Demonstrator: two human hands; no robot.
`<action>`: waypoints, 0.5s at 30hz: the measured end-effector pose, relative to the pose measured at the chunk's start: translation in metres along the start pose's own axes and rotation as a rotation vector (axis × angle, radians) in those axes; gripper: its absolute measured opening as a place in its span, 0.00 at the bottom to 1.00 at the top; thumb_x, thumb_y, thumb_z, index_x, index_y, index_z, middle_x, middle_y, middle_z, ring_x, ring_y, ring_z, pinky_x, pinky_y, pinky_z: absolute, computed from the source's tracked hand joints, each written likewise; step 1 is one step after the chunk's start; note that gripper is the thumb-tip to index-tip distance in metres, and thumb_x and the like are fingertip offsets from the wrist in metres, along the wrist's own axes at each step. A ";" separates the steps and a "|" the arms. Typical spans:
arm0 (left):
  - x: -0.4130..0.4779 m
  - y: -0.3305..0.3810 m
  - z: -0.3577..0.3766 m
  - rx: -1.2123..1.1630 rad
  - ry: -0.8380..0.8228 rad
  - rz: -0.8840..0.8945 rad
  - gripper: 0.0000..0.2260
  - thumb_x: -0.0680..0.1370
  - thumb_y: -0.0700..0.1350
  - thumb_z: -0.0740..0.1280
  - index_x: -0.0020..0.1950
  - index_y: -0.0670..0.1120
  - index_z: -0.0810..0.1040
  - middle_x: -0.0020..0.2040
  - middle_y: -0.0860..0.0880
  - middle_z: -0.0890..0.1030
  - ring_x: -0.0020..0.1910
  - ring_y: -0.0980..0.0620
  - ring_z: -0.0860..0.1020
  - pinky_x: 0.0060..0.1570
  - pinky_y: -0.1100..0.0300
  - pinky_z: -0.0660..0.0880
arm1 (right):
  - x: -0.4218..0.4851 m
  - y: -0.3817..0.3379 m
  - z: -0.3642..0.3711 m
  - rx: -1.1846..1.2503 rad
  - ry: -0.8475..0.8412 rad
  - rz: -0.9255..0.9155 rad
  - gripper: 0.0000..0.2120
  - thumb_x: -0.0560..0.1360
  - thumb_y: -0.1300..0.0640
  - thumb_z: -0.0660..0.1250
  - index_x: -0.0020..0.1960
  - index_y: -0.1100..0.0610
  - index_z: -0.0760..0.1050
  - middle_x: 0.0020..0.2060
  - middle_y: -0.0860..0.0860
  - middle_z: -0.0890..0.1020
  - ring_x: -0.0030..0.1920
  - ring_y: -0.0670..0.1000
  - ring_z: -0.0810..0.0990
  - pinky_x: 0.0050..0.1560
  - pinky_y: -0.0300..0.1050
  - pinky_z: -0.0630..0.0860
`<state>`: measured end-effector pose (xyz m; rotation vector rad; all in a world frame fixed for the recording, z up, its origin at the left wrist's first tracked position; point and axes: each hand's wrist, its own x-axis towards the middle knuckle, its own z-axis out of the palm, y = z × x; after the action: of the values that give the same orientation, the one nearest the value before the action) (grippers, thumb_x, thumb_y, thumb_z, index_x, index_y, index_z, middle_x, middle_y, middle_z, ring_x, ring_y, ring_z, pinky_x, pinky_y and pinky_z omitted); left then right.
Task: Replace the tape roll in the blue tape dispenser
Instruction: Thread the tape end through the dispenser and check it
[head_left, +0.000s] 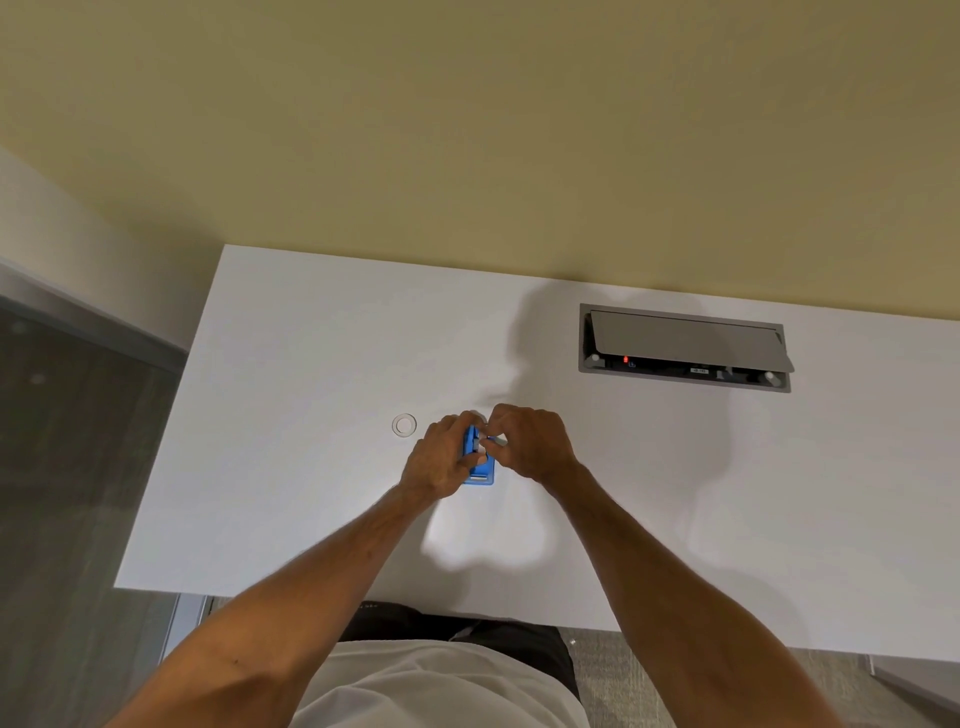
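1. Left hand (441, 460): wrapped around the left side of the blue tape dispenser (479, 475), grasping it and pinning it to the tabletop (311, 493).
2. Right hand (530, 441): fingertips pinched over the top of the dispenser on a small pale piece, apparently the tape roll or its core. What exactly is pinched cannot be told; the fingers hide it.
3. Dispenser position: on the tabletop, its near end clear of both hands.
4. Clear ring (404, 425): lies flat just left of the dispenser, apart from the left hand, untouched. Judged to be either the spent roll or the fresh one; the view does not settle which.
5. Recessed power box (684, 347): well to the right of the dispenser and beyond it, lid ajar, not involved.
6. Recommendation for the step in hand: keep the left hand firm so the body cannot slide; work the roll straight along the slot, not twisted; keep fingertips away from the cutter at the near end.
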<state>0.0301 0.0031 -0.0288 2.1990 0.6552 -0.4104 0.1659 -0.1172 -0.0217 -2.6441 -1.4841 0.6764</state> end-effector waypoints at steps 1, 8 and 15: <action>0.000 0.000 0.000 0.003 -0.002 0.000 0.19 0.83 0.49 0.70 0.73 0.49 0.74 0.65 0.47 0.81 0.66 0.43 0.77 0.65 0.42 0.78 | -0.001 0.000 0.000 -0.006 0.005 -0.002 0.20 0.81 0.38 0.63 0.57 0.53 0.82 0.51 0.47 0.86 0.46 0.50 0.85 0.42 0.38 0.71; 0.001 0.000 -0.001 0.034 -0.018 -0.009 0.19 0.83 0.50 0.70 0.74 0.50 0.73 0.67 0.47 0.80 0.67 0.42 0.77 0.66 0.41 0.78 | 0.000 -0.005 -0.002 -0.019 0.031 0.047 0.19 0.83 0.41 0.61 0.51 0.56 0.79 0.44 0.51 0.86 0.42 0.52 0.85 0.43 0.44 0.79; 0.001 -0.001 0.001 0.055 -0.016 -0.002 0.20 0.84 0.50 0.69 0.75 0.51 0.72 0.68 0.46 0.80 0.67 0.42 0.77 0.66 0.42 0.79 | -0.003 -0.004 0.002 -0.048 0.043 -0.011 0.20 0.86 0.42 0.56 0.54 0.54 0.79 0.46 0.50 0.84 0.43 0.52 0.84 0.45 0.45 0.80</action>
<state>0.0298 0.0037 -0.0303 2.2453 0.6445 -0.4519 0.1602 -0.1182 -0.0214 -2.6658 -1.5210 0.5860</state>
